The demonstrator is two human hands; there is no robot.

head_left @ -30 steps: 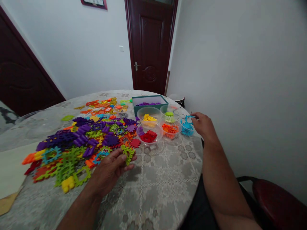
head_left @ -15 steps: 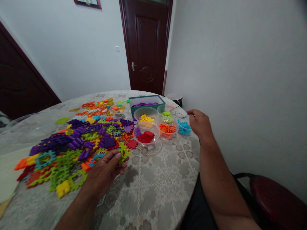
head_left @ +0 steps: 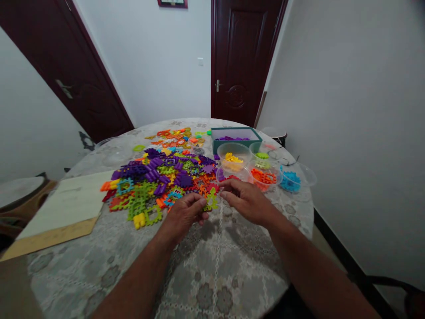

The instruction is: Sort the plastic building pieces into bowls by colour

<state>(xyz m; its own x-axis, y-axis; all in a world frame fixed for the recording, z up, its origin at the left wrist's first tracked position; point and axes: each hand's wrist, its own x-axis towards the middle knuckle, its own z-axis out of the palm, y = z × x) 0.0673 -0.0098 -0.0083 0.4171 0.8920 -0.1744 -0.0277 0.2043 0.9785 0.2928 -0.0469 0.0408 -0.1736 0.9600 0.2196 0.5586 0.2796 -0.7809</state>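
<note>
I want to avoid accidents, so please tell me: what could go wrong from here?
The green piece held by the left hand could slip and become lost among similar green pieces in the pile. The clear bowl of blue pieces stands near the edge of the table, so a bump might tip it off.

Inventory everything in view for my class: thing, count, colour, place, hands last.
Panelled doors: two, dark red-brown, left and back
Framed picture: one, dark red frame, top edge
Square wall switch: one, white, back wall
Round cloth-covered table: one, grey patterned, centre
Flat sheet: one, cream, table's left side
Heap of toothed plastic pieces: many, mixed colours, table, left of centre
Scattered plastic pieces: several, mainly orange, behind the heap
Round plastic bowls: at least five, clear, right of the heap
Open rectangular box: one, teal, behind the bowls; purple pieces inside
Openwork toothed plastic piece: one, lime green, near the heap's right end
Left hand: one, bare, centre, holding the lime-green piece
Right hand: one, bare, right of that piece; grip unclear
</note>
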